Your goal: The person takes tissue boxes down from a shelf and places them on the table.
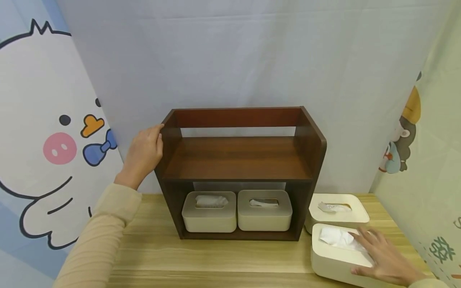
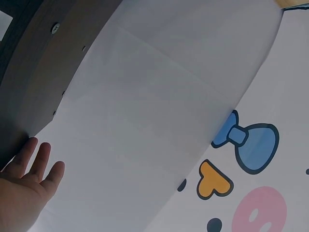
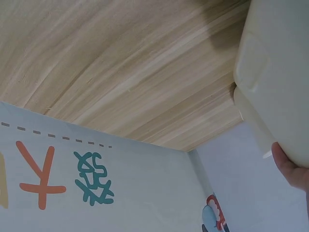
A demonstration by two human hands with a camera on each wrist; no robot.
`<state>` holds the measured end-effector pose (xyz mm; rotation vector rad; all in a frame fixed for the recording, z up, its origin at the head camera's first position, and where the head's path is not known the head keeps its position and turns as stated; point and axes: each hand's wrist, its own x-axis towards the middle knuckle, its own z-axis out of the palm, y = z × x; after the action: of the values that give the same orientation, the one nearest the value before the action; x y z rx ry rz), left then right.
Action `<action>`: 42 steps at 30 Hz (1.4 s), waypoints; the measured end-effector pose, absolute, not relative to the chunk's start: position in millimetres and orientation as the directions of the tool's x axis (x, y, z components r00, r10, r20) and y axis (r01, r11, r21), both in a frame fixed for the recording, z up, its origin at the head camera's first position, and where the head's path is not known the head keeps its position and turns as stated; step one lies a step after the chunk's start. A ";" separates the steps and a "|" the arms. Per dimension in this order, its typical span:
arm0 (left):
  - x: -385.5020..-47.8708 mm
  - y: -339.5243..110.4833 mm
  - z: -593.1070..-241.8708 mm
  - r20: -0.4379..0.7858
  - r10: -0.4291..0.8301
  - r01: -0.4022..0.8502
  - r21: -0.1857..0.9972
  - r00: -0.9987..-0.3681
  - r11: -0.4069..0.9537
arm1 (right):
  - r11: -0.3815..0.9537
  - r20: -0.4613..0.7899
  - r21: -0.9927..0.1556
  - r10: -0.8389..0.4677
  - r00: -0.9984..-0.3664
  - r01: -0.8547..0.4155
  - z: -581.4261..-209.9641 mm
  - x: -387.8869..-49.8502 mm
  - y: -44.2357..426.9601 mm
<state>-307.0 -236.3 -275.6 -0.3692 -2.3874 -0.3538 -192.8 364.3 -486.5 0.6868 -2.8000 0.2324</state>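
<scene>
A dark brown wooden shelf with two levels stands on the table. My left hand is at its upper left side panel, fingertips touching the panel's edge. In the left wrist view, several fingers are extended beside the panel's outer face; the thumb is not visible there. At the lower right, my right hand grips a cream tissue box across its top, thumb at the near side and fingers spread over the lid near the white tissue. In the right wrist view, a fingertip presses the box's edge.
Two more tissue boxes sit side by side on the shelf's lower level. Another tissue box stands right of the shelf, behind the gripped one. Pale cloth walls with cartoon prints surround the light wooden table.
</scene>
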 end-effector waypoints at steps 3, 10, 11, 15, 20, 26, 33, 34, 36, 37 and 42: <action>-307.6 -236.6 -276.0 0.666 0.164 0.351 0.157 -0.728 0.923 | 0.864 0.294 -0.096 -0.450 -0.843 -0.494 -489.0 -194.2 366.3; -308.0 -236.5 -276.6 0.669 0.163 0.350 0.156 -0.725 0.924 | 0.828 0.322 -0.084 -0.504 -0.801 -0.554 -493.6 -200.4 372.6; -307.9 -236.4 -276.7 0.671 0.165 0.351 0.151 -0.723 0.924 | 0.823 0.314 -0.088 -0.512 -0.799 -0.562 -494.0 -201.5 373.9; -308.1 -236.1 -276.4 0.673 0.169 0.352 0.145 -0.720 0.925 | 0.794 0.297 -0.094 -0.554 -0.778 -0.601 -494.7 -206.9 376.3; -307.3 -236.0 -275.8 0.671 0.168 0.350 0.146 -0.722 0.925 | 0.773 0.304 -0.098 -0.576 -0.758 -0.627 -496.4 -212.8 377.2; -307.7 -235.9 -276.4 0.665 0.165 0.345 0.148 -0.729 0.927 | 0.778 0.280 -0.123 -0.569 -0.773 -0.617 -496.0 -215.0 377.8; -307.7 -235.4 -276.6 0.666 0.163 0.347 0.153 -0.728 0.925 | 0.810 0.183 -0.107 -0.554 -0.812 -0.576 -486.5 -218.1 377.4; -307.5 -235.3 -276.4 0.667 0.164 0.346 0.150 -0.727 0.926 | 0.814 0.165 -0.113 -0.550 -0.818 -0.570 -484.2 -218.8 376.2; -307.2 -235.3 -276.2 0.669 0.165 0.344 0.144 -0.725 0.928 | 0.827 0.136 -0.129 -0.532 -0.836 -0.548 -478.8 -219.5 373.0; -307.2 -235.3 -276.2 0.670 0.166 0.344 0.141 -0.723 0.928 | 0.833 0.125 -0.137 -0.522 -0.843 -0.536 -476.2 -219.7 371.1; -307.4 -234.6 -277.3 0.670 0.174 0.348 0.134 -0.722 0.928 | 0.847 0.155 -0.131 -0.496 -0.855 -0.515 -465.3 -220.3 360.0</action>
<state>-307.4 -234.6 -277.3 -0.3680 -2.3866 -0.3274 -220.3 360.0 -465.3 0.7987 -2.9082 0.2553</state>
